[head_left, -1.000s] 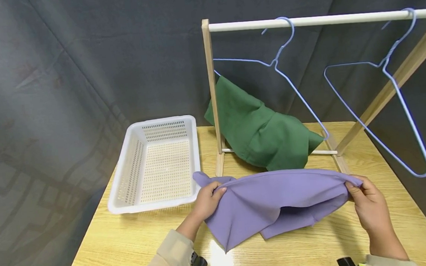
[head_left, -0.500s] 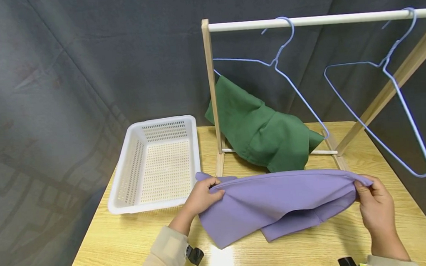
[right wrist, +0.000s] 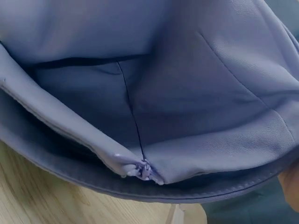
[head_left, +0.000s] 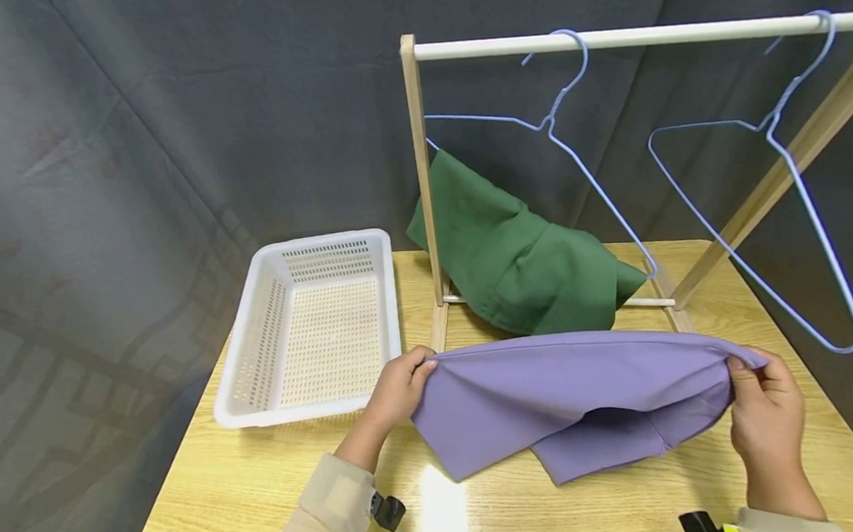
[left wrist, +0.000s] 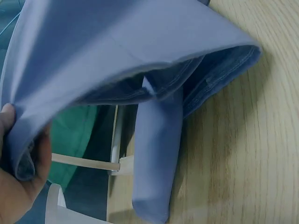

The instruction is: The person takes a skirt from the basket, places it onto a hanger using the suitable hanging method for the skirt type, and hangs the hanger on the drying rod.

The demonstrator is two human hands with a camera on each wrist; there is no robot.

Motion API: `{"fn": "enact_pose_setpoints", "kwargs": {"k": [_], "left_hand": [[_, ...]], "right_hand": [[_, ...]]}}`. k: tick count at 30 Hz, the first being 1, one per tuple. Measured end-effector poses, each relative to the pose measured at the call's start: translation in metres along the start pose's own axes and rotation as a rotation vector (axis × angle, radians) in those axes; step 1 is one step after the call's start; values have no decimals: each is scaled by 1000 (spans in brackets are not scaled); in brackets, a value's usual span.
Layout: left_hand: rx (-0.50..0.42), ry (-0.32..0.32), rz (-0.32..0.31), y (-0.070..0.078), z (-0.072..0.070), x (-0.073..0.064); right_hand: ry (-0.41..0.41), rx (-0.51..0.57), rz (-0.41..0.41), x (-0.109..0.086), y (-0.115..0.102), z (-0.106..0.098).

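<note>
A purple cloth garment [head_left: 512, 393] is stretched between my two hands over the front of the table, its lower edge sagging open. My left hand [head_left: 399, 389] pinches its upper left corner between thumb and fingers. At the other end, my right hand [head_left: 768, 402] grips the upper right corner, thumb on the near side. The left wrist view shows a wide stitched hem opening and a narrow tube of the same cloth [left wrist: 158, 158] hanging beyond it. Inside the garment, the right wrist view shows a seam running to a small gathered knot [right wrist: 144, 170].
A white perforated basket [head_left: 387, 302] stands left on the wooden table [head_left: 264, 496]. Behind the garment rises a rack with a white rail [head_left: 679, 33] and two blue wire hangers [head_left: 601, 185], [head_left: 818, 227]. Green cloth [head_left: 523, 250] lies slanted behind the left hanger.
My right hand has moved right, drawing the purple garment longer and tauter along its upper edge. The cloth end that stuck out past my left hand is now out of sight in the head view.
</note>
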State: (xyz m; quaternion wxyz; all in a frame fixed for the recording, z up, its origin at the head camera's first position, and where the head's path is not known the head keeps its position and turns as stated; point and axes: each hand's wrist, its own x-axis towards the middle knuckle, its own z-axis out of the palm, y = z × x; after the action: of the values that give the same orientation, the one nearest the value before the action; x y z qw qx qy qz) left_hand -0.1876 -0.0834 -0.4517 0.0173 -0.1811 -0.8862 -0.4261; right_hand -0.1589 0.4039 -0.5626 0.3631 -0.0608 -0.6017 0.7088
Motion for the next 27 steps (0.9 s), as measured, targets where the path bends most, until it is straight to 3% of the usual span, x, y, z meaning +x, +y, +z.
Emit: {"fn": "enact_pose_setpoints", "kwargs": {"k": [7,11,15,23,27], "left_hand": [[-231,-44,-35,0,-6,-2],[-295,-51,-47,1,-8,-2],[-325,-63,-62,9,-14,-2],[-373,-184,-30,34,-36,-7],[-303,-184,-39,35,-38,-5]], "right_hand": [[-4,80,-20,-5,-16,16],[24,-30,9,-3,-8,9],[26,-156,46,2,4,-5],[-60,-194,184,3,-2,-17],[-85,-247,220,1,-2,-15]]}}
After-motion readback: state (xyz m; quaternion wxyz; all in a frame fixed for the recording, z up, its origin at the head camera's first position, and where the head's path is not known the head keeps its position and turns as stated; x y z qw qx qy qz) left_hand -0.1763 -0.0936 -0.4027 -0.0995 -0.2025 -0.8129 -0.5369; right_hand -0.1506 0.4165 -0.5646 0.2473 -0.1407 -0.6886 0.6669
